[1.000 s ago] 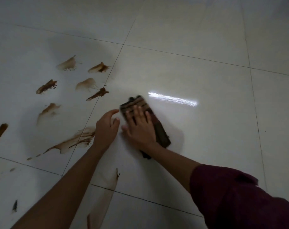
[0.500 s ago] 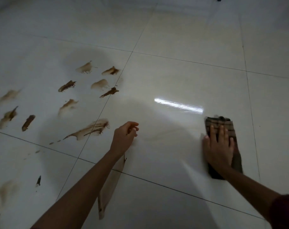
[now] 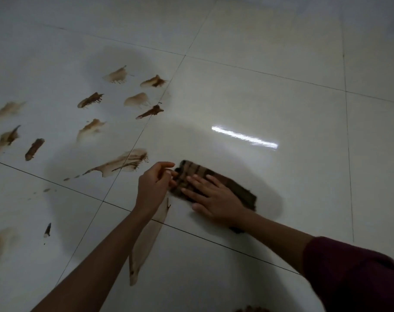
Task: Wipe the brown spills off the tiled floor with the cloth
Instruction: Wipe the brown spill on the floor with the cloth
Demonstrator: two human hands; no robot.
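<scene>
The right hand (image 3: 214, 197) is pressing the cloth (image 3: 216, 184) flat on the floor (image 3: 270, 91), fingers straight and spread, on the tile right of the long grout line. The left hand (image 3: 154, 188) is resting just beside the cloth's left end, fingers loosely curled and gripping nothing I can make out. The wiping step is under way, and most of the job looks undone: a big smear (image 3: 121, 164) is lying just left of the hands, a long pale streak (image 3: 148, 239) is running under the left wrist, and smaller spills (image 3: 90, 100) are scattered toward the floor's left edge. The next move is likely calling for a firm push leftward across the grout line. No containers are showing.
</scene>
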